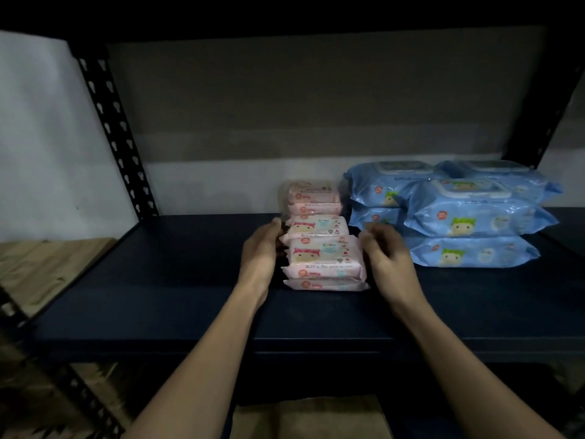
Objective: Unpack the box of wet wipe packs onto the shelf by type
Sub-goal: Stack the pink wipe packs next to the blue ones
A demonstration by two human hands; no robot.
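Note:
Small pink wet wipe packs (323, 255) stand in stacks in the middle of the dark blue shelf (177, 280), with more pink packs (311, 199) behind them. My left hand (261, 248) lies against the left side of the front pink stack. My right hand (384, 251) is at its right side with fingers curled, blurred. Larger blue wet wipe packs (468, 217) are stacked on the right of the shelf. A cardboard box (310, 416) sits below the shelf edge.
A black perforated upright (117, 134) stands at the shelf's left rear, another upright (547, 106) at the right. A white wall is on the left. Wooden flooring (38, 264) shows to the left of the shelf.

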